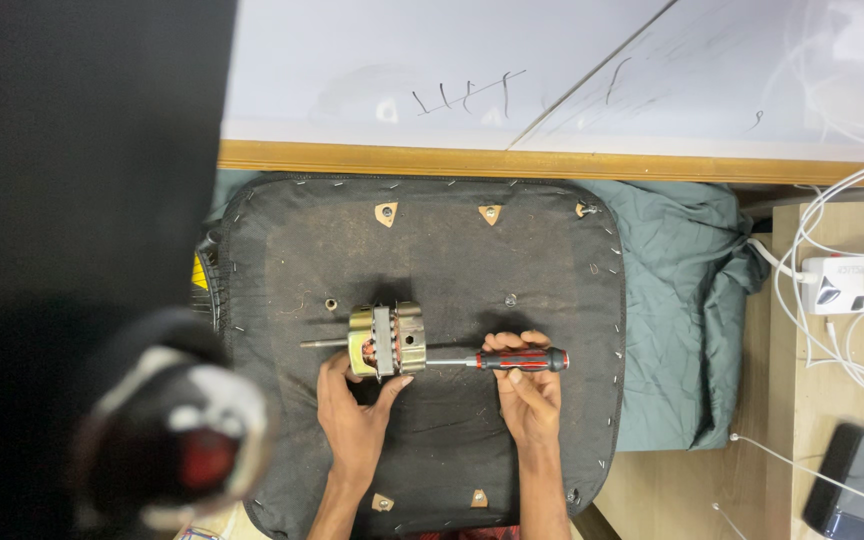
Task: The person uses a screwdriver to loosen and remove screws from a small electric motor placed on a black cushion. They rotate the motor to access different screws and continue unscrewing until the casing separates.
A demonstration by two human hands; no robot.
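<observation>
A small electric motor (388, 338) with metal housing, copper windings and a shaft sticking out to the left lies on an upturned black seat base (282, 250). My left hand (354, 415) grips the motor from below, thumb and fingers around its body. My right hand (527, 392) holds a screwdriver (524, 359) by its red and black handle. The screwdriver's shaft runs horizontally left and its tip meets the motor's right side.
A green cloth (687, 290) lies under the seat base, on the right. A white power strip (857, 283) with white cables sits at the right edge, and a dark device (857, 480) below it. A blurred dark object (167, 440) fills the lower left. A white board (552, 70) lies beyond.
</observation>
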